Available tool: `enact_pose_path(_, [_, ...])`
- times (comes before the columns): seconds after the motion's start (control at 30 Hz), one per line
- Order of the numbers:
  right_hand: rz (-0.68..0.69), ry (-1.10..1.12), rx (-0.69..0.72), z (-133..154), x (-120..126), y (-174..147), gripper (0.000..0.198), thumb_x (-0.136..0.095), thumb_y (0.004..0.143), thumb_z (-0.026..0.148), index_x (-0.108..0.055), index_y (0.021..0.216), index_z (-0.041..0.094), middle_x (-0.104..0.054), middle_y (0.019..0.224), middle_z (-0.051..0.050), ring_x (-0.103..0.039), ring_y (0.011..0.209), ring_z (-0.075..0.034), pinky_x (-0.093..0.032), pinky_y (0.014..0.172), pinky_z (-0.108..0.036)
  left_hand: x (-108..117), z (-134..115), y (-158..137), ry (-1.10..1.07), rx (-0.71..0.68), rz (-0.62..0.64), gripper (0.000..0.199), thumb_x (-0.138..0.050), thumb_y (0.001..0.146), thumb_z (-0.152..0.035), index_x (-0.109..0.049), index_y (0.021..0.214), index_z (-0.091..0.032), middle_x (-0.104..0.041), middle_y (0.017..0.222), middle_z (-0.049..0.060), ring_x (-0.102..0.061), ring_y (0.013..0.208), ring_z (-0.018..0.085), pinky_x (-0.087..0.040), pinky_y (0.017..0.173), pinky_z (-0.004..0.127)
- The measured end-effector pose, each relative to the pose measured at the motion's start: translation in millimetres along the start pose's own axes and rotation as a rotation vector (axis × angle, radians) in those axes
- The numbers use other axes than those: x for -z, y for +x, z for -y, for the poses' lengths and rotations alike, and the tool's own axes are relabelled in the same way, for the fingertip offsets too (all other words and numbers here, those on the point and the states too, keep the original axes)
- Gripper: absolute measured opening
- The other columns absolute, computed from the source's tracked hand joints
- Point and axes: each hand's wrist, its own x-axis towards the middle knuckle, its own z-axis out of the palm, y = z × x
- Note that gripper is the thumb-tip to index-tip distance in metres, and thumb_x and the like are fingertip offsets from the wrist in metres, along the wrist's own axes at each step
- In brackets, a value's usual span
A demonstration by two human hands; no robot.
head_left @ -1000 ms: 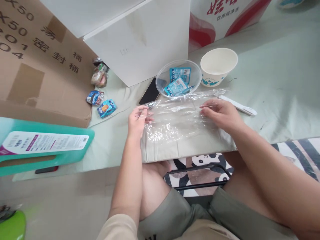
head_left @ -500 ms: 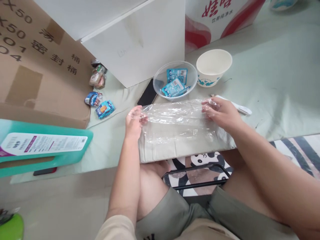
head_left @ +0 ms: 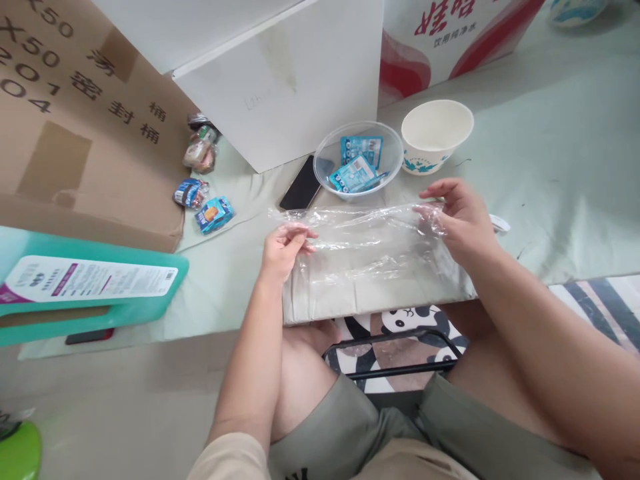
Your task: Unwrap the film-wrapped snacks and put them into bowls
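Observation:
A clear plastic bag [head_left: 365, 247] is stretched sideways above the table's front edge. My left hand [head_left: 285, 250] pinches its left side between thumb and fingers. At the other side my right hand [head_left: 457, 217] grips the film, its index finger raised off it. Just behind the bag stands a clear plastic bowl [head_left: 320, 163] holding several blue sachets [head_left: 355, 173]. Beside that bowl is a white paper bowl [head_left: 435, 133] with blue leaf print. A white object [head_left: 500, 224] lies partly hidden behind my right hand.
A black phone [head_left: 300, 187] lies left of the clear bowl. Small snack packs [head_left: 215, 215] lie near a cardboard box [head_left: 100, 153]. A white box [head_left: 295, 87] and a red-white carton [head_left: 450, 47] stand behind. A green jug [head_left: 170, 273] is at left.
My left hand has shifted its hold inward, leaving a loose bag corner beyond it. My right hand has moved slightly right and its index finger has lifted. The view has shifted slightly.

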Motion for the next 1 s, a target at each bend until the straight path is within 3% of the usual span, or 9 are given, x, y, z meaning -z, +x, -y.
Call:
enact_pose_path(0.1, [0.049, -0.089, 0.193, -3.9, 3.6, -0.2, 0.058, -0.088, 0.061, 0.043, -0.057, 0.108, 0.032, -0.058, 0.128, -0.005, -0.062, 0.111, -0.026, -0.053, 0.085, -0.041, 3.9, 0.1, 1.5, -0.09, 0.0, -0.071, 0.038, -0.091, 0.056, -0.041, -0.068, 0.075, -0.017, -0.079, 0.08, 0.005, -0.071, 0.057, 0.013, -0.056, 0.053, 0.022])
enact_pose_path(0.2, [0.122, -0.119, 0.28, 0.4, 4.0, -4.9, 0.045, -0.087, 0.064, 0.05, -0.062, 0.096, 0.031, -0.058, 0.13, -0.006, -0.055, 0.125, -0.03, -0.048, 0.1, -0.048, 4.9, 1.1, 5.5, -0.107, 0.052, -0.118, 0.034, -0.092, 0.054, -0.034, -0.071, 0.073, -0.016, -0.08, 0.084, 0.006, -0.071, 0.061, 0.014, -0.057, 0.057, 0.023])
enact_pose_path(0.3, [0.14, -0.02, 0.198, 9.7, 2.9, -9.2, 0.034, -0.077, 0.075, 0.057, -0.061, 0.075, 0.027, -0.063, 0.119, -0.007, -0.055, 0.125, -0.031, -0.047, 0.1, -0.049, 4.0, 0.5, 9.4, -0.124, 0.101, -0.139, 0.029, -0.092, 0.051, -0.027, -0.071, 0.067, -0.015, -0.079, 0.085, 0.005, -0.07, 0.061, 0.011, -0.056, 0.058, 0.021])
enact_pose_path(0.4, [0.128, 0.046, 0.09, 14.8, 4.4, -9.9, 0.033, -0.076, 0.075, 0.056, -0.061, 0.073, 0.027, -0.065, 0.119, -0.006, -0.058, 0.12, -0.03, -0.049, 0.094, -0.047, 4.6, -2.3, 11.5, -0.178, 0.127, -0.12, 0.028, -0.093, 0.049, -0.025, -0.069, 0.062, -0.017, -0.079, 0.088, 0.003, -0.07, 0.063, 0.01, -0.055, 0.056, 0.018])
enact_pose_path(0.57, [0.312, -0.091, 0.168, 7.8, 10.7, -6.4, 0.021, -0.077, 0.073, 0.043, -0.064, 0.076, 0.027, -0.068, 0.112, -0.007, -0.058, 0.121, -0.031, -0.047, 0.099, -0.047, 10.6, -3.5, 14.1, -0.277, 0.16, -0.118, 0.026, -0.091, 0.047, -0.021, -0.068, 0.059, -0.019, -0.077, 0.092, 0.001, -0.07, 0.067, 0.01, -0.057, 0.061, 0.019])
enact_pose_path(0.7, [0.306, -0.317, 0.186, 2.3, 8.7, -3.1, 0.028, -0.078, 0.064, 0.028, -0.068, 0.09, 0.029, -0.07, 0.11, -0.005, -0.062, 0.11, -0.031, -0.048, 0.099, -0.049, 16.1, 0.4, 16.8, -0.261, 0.136, -0.092, 0.026, -0.089, 0.046, -0.021, -0.064, 0.054, -0.018, -0.075, 0.097, 0.002, -0.069, 0.07, 0.01, -0.059, 0.064, 0.021])
enact_pose_path(0.83, [0.242, -0.407, 0.141, 1.2, 2.9, -0.5, 0.008, -0.069, 0.069, 0.023, -0.067, 0.075, 0.028, -0.07, 0.087, -0.003, -0.064, 0.086, -0.025, -0.051, 0.081, -0.042, 19.1, 3.1, 16.8, -0.181, 0.102, -0.056, 0.025, -0.087, 0.046, -0.019, -0.064, 0.053, -0.016, -0.071, 0.101, 0.004, -0.07, 0.073, 0.011, -0.059, 0.067, 0.022])
enact_pose_path(0.93, [0.105, -0.419, 0.058, 1.9, 0.5, -0.5, 0.009, -0.064, 0.071, 0.02, -0.066, 0.075, 0.027, -0.059, 0.065, 0.001, -0.052, 0.06, -0.017, -0.044, 0.062, -0.034, 20.5, 3.8, 14.8, -0.098, 0.067, -0.066, 0.021, -0.087, 0.048, -0.018, -0.067, 0.055, -0.015, -0.069, 0.103, 0.005, -0.069, 0.072, 0.01, -0.056, 0.063, 0.021])
enact_pose_path(1.0, [0.054, -0.38, 0.028, 2.9, -0.2, -1.0, 0.01, -0.062, 0.07, 0.018, -0.065, 0.074, 0.026, -0.055, 0.063, 0.003, -0.045, 0.053, -0.014, -0.039, 0.057, -0.031, 21.8, 3.5, 13.4, -0.093, 0.053, -0.072, 0.02, -0.087, 0.049, -0.019, -0.068, 0.055, -0.015, -0.068, 0.104, 0.005, -0.069, 0.073, 0.011, -0.056, 0.064, 0.022])
